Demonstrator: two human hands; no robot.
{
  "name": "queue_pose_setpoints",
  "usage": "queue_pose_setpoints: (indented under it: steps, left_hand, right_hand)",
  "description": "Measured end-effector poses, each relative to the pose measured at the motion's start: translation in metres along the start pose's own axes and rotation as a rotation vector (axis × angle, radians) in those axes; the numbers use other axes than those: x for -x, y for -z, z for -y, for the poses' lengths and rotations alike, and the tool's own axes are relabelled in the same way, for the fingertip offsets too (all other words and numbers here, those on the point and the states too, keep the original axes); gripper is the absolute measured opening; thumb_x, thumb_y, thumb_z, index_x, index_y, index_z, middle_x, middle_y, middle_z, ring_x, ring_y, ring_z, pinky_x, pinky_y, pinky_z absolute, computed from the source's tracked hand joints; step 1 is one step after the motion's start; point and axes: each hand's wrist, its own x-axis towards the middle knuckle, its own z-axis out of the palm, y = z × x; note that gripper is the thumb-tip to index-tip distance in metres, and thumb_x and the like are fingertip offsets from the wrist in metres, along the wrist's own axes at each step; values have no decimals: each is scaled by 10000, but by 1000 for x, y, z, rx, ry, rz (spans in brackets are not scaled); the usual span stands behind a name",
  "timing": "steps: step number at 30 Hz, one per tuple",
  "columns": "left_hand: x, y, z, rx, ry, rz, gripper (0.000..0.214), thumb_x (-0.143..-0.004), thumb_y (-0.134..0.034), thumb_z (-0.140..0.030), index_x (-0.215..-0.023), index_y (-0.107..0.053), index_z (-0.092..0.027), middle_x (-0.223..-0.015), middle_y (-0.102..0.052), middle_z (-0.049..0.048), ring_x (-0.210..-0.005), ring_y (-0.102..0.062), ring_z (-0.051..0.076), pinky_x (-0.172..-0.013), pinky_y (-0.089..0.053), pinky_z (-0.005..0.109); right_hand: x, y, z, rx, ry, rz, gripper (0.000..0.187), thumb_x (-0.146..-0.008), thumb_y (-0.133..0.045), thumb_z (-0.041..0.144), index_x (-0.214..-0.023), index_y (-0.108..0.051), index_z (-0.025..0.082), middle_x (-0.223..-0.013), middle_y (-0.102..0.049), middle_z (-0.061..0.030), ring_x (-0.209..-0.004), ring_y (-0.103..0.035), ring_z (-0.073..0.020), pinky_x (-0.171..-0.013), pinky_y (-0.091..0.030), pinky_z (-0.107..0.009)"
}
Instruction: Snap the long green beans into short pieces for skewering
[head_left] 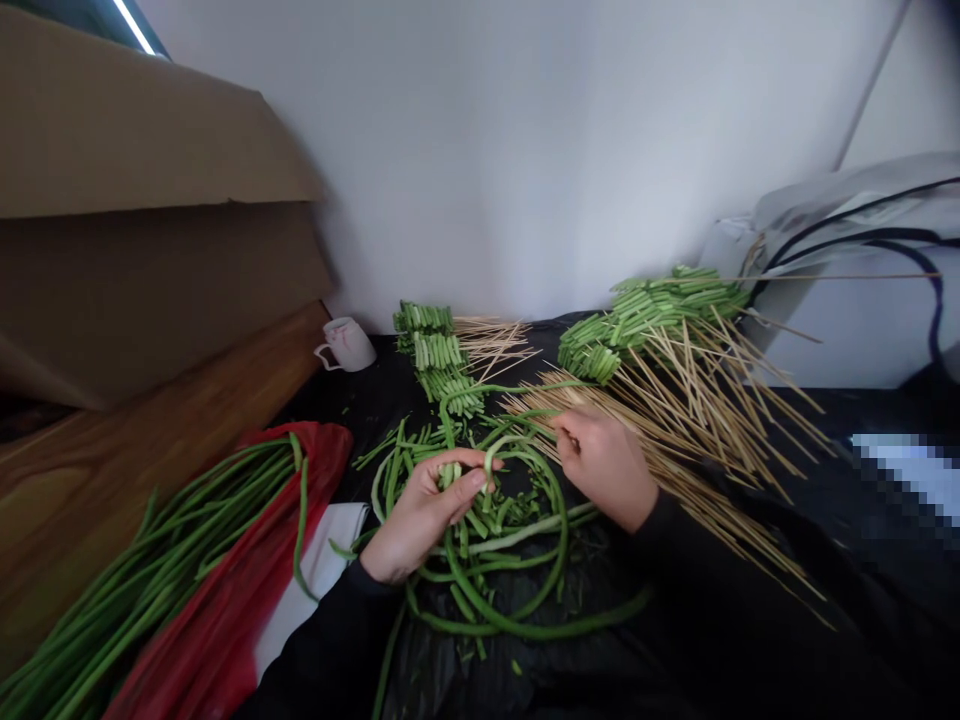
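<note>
Yardlong beans coiled beneath and between two hands on a black plastic sheet.
A cardboard box occupies the upper left, with a red plastic bag of whole beans nearer the viewer. At right, bamboo skewers fan out beside a large stack of cut bean segments; a smaller stack lies beyond the coil. The left hand pinches a curved bean between thumb and fingers; the right hand is curled, and whether it grasps anything cannot be told. A white mug stands near the wall.
</note>
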Motion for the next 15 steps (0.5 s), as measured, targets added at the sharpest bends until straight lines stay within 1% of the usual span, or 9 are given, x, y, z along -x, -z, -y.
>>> queue_pose_setpoints:
  steps: [1,3,5,7,8,10,11,13,15]
  left_hand:
    - [0,0,0,49,-1,9,266,-782,-718,-344,-960,-687,-148,-717,-622,19,-430,-285,14,-413,-144,180]
    - [1,-1,0,126,3,25,248,-776,-726,-328,-949,-690,-154,-719,-607,11,-429,-286,8,-415,-134,178]
    - [1,-2,-1,170,15,43,241,-779,-723,-328,-941,-692,-153,-711,-585,2,-427,-283,5,-414,-126,177]
    - [2,-3,-2,183,28,64,233,-785,-718,-327,-934,-694,-150,-709,-572,-2,-428,-282,3,-413,-122,177]
    - [2,-4,-3,177,34,77,228,-789,-714,-324,-935,-695,-150,-709,-571,-2,-429,-283,3,-412,-120,178]
    - [3,-4,-5,144,46,100,236,-797,-706,-326,-950,-696,-147,-715,-576,3,-428,-280,4,-411,-114,181]
    - [2,-4,-5,118,52,103,250,-800,-702,-335,-960,-695,-143,-722,-584,8,-427,-276,5,-411,-111,184]
    - [1,-3,-4,27,56,83,295,-813,-682,-376,-975,-693,-130,-726,-602,21,-426,-279,12,-413,-122,191]
    - [-2,1,-2,-120,30,6,343,-831,-645,-434,-953,-697,-118,-691,-610,24,-426,-299,29,-415,-149,195]
  right_hand:
    - [0,0,3,-130,19,41,172,-823,-500,127,-825,-666,171,-832,-682,-69,-691,-579,-171,-614,-382,-289]
    - [1,1,11,-405,34,192,153,-821,-526,144,-803,-674,180,-786,-679,-35,-683,-582,-154,-631,-421,-274]
    - [2,3,20,-615,-3,368,125,-827,-555,187,-781,-672,183,-731,-662,-9,-661,-580,-142,-601,-433,-256]
    - [2,5,27,-763,-54,449,123,-838,-564,221,-870,-676,184,-795,-675,-7,-705,-603,-143,-601,-449,-248]
    - [3,6,29,-813,-70,439,151,-846,-561,230,-937,-673,184,-857,-685,-14,-753,-618,-148,-624,-461,-250]
    - [3,5,28,-828,-71,363,196,-867,-550,237,-1020,-661,186,-935,-697,-26,-820,-631,-155,-674,-473,-261]
    - [3,4,27,-776,-58,308,193,-876,-548,242,-1019,-666,188,-931,-702,-29,-821,-631,-158,-689,-470,-269]
    - [3,3,23,-587,1,211,174,-893,-550,257,-975,-688,192,-882,-713,-37,-787,-628,-168,-704,-450,-291]
    - [4,3,20,-375,94,158,178,-913,-545,268,-946,-707,201,-853,-723,-47,-792,-625,-187,-753,-419,-325]
